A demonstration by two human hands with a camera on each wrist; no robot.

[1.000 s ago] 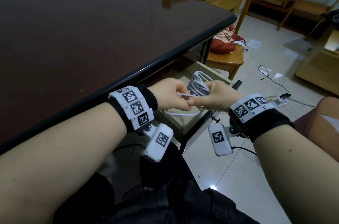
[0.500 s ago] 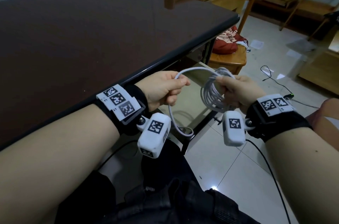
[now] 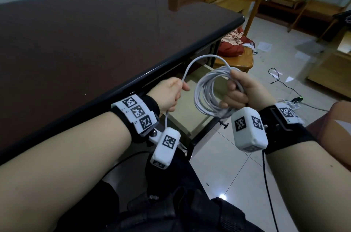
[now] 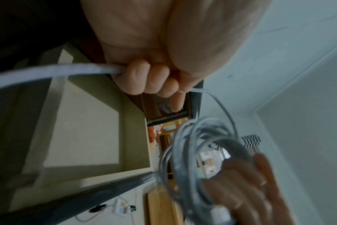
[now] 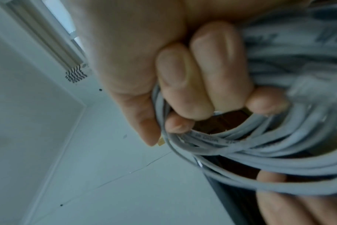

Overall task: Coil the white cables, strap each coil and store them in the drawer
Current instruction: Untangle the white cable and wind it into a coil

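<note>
Worktop (image 3: 79, 45) dark, glossy; its near-right edge runs just above both hands. Drawer (image 3: 197, 117) stands pulled open beneath that edge, pale interior visible, nothing seen lying in it. Coil (image 3: 209, 96) of white cable hangs in air over the drawer's front, several loops bunched, no strap seen. Right hand (image 3: 245, 91) clamped around the loops at their right side, fingers curled through. Left hand (image 3: 170, 94) closed on the free tail (image 3: 201, 60), which arches from the coil's top and trails down past the left wrist. Risk, judged: unstrapped loops may spring apart if the right grip eases; slack tail could snag on the drawer's front.
</note>
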